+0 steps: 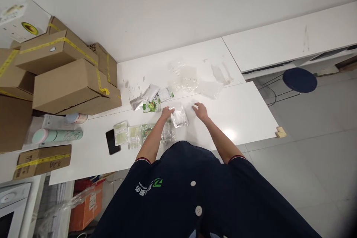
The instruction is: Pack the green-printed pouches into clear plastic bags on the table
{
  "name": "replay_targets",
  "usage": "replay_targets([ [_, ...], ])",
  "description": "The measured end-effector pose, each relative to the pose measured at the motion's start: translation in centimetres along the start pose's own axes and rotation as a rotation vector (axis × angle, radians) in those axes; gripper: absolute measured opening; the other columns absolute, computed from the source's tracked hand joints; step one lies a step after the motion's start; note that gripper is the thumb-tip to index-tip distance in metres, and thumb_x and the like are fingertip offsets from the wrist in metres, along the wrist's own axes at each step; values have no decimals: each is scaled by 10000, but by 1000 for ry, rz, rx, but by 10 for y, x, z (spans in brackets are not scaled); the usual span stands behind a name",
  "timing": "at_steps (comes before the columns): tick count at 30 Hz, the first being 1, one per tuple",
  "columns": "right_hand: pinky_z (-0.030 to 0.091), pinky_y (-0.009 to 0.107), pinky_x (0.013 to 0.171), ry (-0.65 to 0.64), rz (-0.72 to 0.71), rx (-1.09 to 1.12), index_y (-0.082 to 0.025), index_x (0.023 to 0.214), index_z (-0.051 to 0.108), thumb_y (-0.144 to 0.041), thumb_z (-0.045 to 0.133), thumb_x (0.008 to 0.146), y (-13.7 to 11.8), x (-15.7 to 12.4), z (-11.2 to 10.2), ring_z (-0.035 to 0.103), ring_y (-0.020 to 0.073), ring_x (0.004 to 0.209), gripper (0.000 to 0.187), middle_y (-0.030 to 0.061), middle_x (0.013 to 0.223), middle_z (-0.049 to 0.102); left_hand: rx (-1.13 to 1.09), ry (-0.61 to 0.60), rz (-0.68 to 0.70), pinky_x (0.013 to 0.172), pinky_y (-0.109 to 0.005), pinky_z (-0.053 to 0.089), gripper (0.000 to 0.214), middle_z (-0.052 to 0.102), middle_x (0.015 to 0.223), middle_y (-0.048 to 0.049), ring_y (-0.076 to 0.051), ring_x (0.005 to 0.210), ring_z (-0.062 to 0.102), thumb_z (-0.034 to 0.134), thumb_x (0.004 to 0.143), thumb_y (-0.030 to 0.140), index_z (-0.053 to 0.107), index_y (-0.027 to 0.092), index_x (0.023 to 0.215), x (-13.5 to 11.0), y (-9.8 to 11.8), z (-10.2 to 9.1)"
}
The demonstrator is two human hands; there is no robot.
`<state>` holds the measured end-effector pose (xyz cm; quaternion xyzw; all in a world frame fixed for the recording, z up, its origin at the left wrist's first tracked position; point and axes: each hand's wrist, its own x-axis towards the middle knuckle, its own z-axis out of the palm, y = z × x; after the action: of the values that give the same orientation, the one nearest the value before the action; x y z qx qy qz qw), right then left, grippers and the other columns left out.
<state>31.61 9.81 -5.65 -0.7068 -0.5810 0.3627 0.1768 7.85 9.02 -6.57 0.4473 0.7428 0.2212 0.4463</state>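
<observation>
My left hand pinches the left edge of a silver sachet that looks wrapped in clear plastic. To its right, apart from the sachet, my right hand is held over the white table with its fingers bent but parted and nothing visible in them. Just beyond my left hand lie a green-and-white printed pouch and a plain silver pouch. Several clear-wrapped packets, among them a pale green one, are lined up nearer my body, partly hidden by my left forearm.
Crumpled clear plastic bags lie toward the back of the table. A black phone sits at the left, near a mint-green bottle. Cardboard boxes are stacked at far left. A dark round stool stands right.
</observation>
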Motion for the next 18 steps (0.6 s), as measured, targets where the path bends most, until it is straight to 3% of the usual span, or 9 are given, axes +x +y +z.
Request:
replay_targets([
  [2,407,426,990,129,-3,-183,-151,1169,615,-304,478,925,8,18,-23,530,285,1144,319,178,1260,561,26,58,-33,694,-264,449,152,637,770,-20,-172,748,616,631,758,295,590,158,808,15,0,-8],
  [5,290,535,1069,225,-24,-421,-148,1350,495,-324,511,917,21,48,-56,309,369,1359,468,213,1479,363,161,133,-64,835,-324,459,355,667,1021,-113,-252,991,629,650,780,331,581,150,1077,23,-3,-16],
  [7,219,606,1077,193,-20,-537,-165,1455,361,-395,606,866,30,67,-68,162,431,1416,678,216,1579,168,341,141,-60,895,-372,450,445,628,1137,-157,-287,1082,601,605,837,395,530,163,1209,20,-5,-17],
  [9,227,638,1050,93,32,-586,-192,1491,292,-450,655,828,39,85,-73,136,471,1412,799,217,1597,91,481,135,-60,918,-418,446,436,581,1198,-176,-310,1102,587,535,884,445,528,184,1233,14,-7,-15],
  [12,339,592,990,-30,104,-554,-200,1476,327,-402,529,912,50,104,-72,248,446,1375,632,221,1572,189,519,164,-66,941,-437,443,399,535,1235,-161,-308,1129,560,461,920,484,562,218,1198,6,-11,-15],
  [14,382,570,953,-45,107,-527,-172,1416,413,-314,417,950,55,108,-72,347,416,1320,487,231,1502,328,539,234,-61,958,-425,440,403,526,1244,-151,-295,1170,527,403,945,493,561,225,1200,2,-15,-21],
  [18,371,575,946,92,88,-480,-115,1094,595,-232,377,924,57,94,-87,512,357,1140,300,216,1119,607,647,431,-103,1020,-484,393,531,433,1394,-186,-343,1290,415,521,885,518,491,196,1306,5,-27,-43],
])
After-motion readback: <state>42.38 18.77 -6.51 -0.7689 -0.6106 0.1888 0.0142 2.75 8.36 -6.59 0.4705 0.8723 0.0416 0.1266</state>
